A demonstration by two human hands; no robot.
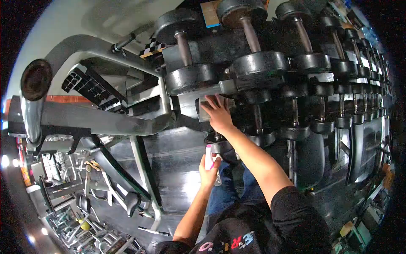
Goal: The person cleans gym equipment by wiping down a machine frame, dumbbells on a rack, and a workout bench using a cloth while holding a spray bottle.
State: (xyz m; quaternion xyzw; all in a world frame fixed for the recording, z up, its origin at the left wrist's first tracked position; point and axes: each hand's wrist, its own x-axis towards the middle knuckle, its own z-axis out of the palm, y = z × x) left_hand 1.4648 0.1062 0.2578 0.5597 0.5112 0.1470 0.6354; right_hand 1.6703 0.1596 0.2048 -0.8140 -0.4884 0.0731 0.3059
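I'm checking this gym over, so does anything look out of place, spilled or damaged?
The dumbbells sit in rows, and no spill shows on the floor. The one oddity is the round tube end at far left: brown and mottled, though I can't tell wear from reflection.

I can't see the palm of the right hand [219,116], which hides part of the gray thing [204,111] under it. The left hand [208,171] covers some of the pink and white thing [209,156]. The far dumbbells [374,63] look too small to count. The bottom edge cuts off the shirt [270,230].
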